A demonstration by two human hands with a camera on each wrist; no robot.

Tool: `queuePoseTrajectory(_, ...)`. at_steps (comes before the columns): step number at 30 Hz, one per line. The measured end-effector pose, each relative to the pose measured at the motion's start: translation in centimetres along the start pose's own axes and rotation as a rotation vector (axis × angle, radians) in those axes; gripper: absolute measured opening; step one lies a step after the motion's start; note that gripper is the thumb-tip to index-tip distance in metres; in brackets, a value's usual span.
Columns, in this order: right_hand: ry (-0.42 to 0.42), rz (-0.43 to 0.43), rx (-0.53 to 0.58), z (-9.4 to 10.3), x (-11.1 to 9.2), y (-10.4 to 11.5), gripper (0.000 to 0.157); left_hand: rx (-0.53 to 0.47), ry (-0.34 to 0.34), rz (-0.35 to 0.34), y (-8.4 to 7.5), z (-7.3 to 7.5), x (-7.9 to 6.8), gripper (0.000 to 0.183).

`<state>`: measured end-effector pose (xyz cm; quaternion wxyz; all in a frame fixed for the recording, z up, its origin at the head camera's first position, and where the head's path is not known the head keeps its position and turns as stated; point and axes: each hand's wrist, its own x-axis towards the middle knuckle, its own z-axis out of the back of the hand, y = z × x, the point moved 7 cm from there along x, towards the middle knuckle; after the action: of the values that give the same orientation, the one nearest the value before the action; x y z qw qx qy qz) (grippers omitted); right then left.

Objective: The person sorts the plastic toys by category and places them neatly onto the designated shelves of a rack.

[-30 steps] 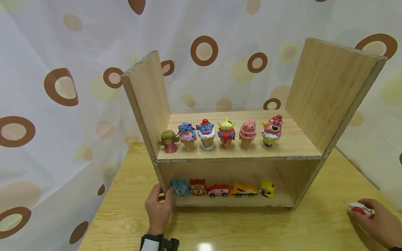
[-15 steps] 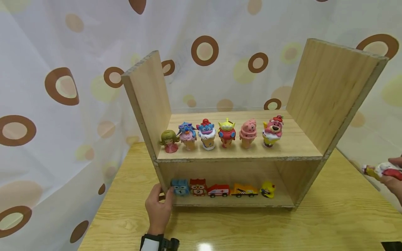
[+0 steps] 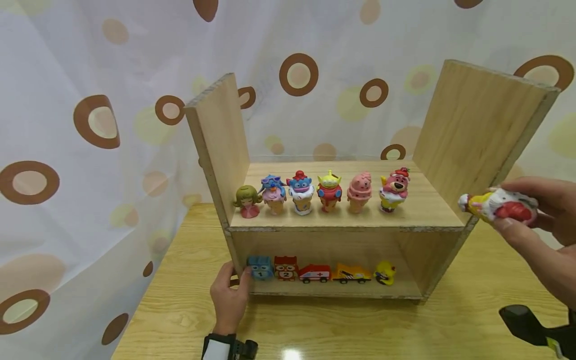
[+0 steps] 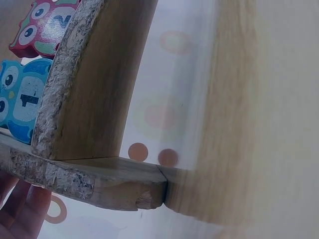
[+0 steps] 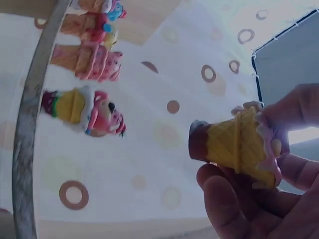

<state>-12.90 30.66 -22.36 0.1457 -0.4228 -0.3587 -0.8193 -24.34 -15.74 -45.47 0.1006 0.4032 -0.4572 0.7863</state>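
A wooden shelf (image 3: 351, 228) with two levels stands on the table. At its lower left corner my left hand (image 3: 229, 300) grips the side board, thumb on the inner side; in the left wrist view only some fingers (image 4: 25, 209) show under the board. My right hand (image 3: 551, 225) pinches an ice-cream-cone figurine (image 3: 501, 206), tilted sideways in front of the right side board. The right wrist view shows its yellow waffle cone (image 5: 224, 144) and brown base. Nearest to it on the upper level stands a pink bear figurine (image 3: 394, 190).
Left of the bear, a row holds a pink cone figurine (image 3: 359, 193), a green alien figurine (image 3: 330, 191), several others and a girl figurine (image 3: 247, 201). Below sit owl blocks (image 3: 260, 268), an ambulance (image 3: 315, 273), a yellow truck (image 3: 352, 273) and a duck (image 3: 385, 273).
My right hand has risen from above the table at the right and come inward to the shelf's right side with the figurine. The left hand keeps its grip on the side board.
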Motion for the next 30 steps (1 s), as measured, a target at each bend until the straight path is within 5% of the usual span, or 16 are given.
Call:
queuePoseTrajectory(8, 0.081, -0.118, -0.077, -3.6, 2.4, 2.1, 0.046, 0.002, 0.012, 0.008, 0.1, -0.1, 0.0, 0.022)
queuePoseTrajectory(13, 0.104, -0.103, -0.169, -5.1, 2.9, 2.7, 0.037, -0.004, 0.013, -0.007, 0.1, -0.1, 0.0, 0.023)
queuePoseTrajectory(30, 0.189, -0.154, -0.378, -7.9, 4.2, 1.3, 0.031, -0.001, 0.017, -0.006, 0.2, -0.1, 0.0, 0.024)
